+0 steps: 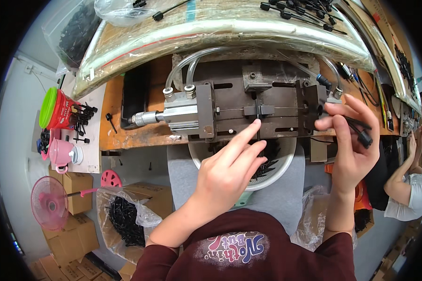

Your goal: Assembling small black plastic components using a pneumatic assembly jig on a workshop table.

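- While the left hand (227, 175) is resting an open index fingertip on the fixture's slot (259, 111), the black piece is lying crosswise there.
- The right hand (350, 140) is pinching black ties (361, 131), farther right.

Open jig plate lies between the pneumatic cylinder (183, 112) on the left and the end block (309, 110) on the right; clear hoses (192, 65) arch behind, a white bowl (286, 161) crowds the near edge.

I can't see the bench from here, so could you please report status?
Left hand open, forefinger on black part in metal fixture. Right hand grip shut on black cable parts. Nothing in the way.
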`<state>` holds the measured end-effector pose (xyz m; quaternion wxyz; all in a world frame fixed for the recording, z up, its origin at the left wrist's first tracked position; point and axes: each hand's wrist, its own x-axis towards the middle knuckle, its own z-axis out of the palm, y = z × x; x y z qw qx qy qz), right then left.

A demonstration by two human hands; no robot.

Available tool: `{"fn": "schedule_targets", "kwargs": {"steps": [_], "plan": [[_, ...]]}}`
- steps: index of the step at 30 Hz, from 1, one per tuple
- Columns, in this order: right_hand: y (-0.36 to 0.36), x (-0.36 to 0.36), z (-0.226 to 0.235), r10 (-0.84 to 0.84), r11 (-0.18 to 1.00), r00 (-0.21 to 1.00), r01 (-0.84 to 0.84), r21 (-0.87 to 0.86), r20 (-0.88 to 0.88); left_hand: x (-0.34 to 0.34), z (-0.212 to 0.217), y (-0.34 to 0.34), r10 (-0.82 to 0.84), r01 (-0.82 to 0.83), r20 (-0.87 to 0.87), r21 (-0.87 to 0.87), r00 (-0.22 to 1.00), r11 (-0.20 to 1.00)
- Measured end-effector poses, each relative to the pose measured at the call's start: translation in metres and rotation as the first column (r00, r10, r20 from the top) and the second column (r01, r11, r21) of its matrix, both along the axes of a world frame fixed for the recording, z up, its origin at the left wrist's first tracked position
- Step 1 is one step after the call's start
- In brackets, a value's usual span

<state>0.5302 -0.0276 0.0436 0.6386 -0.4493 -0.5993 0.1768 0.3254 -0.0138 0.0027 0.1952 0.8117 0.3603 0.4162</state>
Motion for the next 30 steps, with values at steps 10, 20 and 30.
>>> {"fn": "schedule_targets", "kwargs": {"steps": [10, 20, 30], "plan": [[-0.017, -0.003, -0.001, 0.041, 0.828, 0.877, -0.297, -0.475, -0.478, 0.013, 0.003, 0.019, 0.107, -0.034, -0.298, 0.241, 0.949, 0.97], [-0.014, -0.009, -0.011, 0.074, 0.739, 0.778, -0.463, -0.49, -0.623, 0.014, 0.004, 0.019, 0.116, -0.061, -0.31, 0.182, 0.944, 0.981], [-0.016, -0.015, -0.017, 0.05, 0.766, 0.69, -0.491, -0.415, -0.722, 0.003, 0.016, 0.005, -0.17, 0.171, 0.022, -0.044, 0.985, 0.984]]}}
